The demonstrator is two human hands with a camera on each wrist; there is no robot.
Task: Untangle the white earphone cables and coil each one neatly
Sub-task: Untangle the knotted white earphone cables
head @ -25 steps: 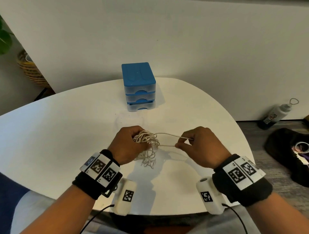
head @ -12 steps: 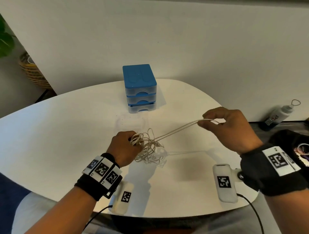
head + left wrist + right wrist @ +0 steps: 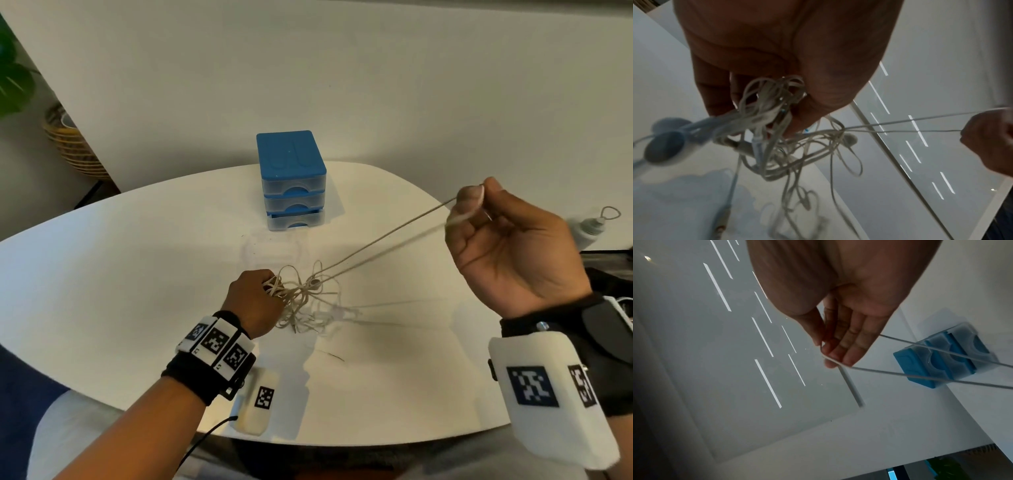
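A tangle of white earphone cables (image 3: 305,301) hangs just above the white table (image 3: 120,274) near its middle. My left hand (image 3: 255,303) grips the bunch at its left side; in the left wrist view the cables (image 3: 781,126) spill from under the curled fingers, with an earbud (image 3: 849,138) dangling. My right hand (image 3: 479,219) is raised to the right and pinches a loop of cable (image 3: 383,240) between thumb and fingers, so two strands run taut back to the tangle. In the right wrist view the loop (image 3: 900,373) passes over the fingertips (image 3: 849,358).
A small blue drawer box (image 3: 291,178) stands at the back of the table, behind the tangle. A bottle (image 3: 589,228) and a dark bag (image 3: 613,284) lie on the floor to the right. A wicker basket (image 3: 72,144) sits at far left.
My right hand has drawn the loop up and to the right, away from the tangle, stretching the two strands longer. The left hand has stayed put, holding the bunch.
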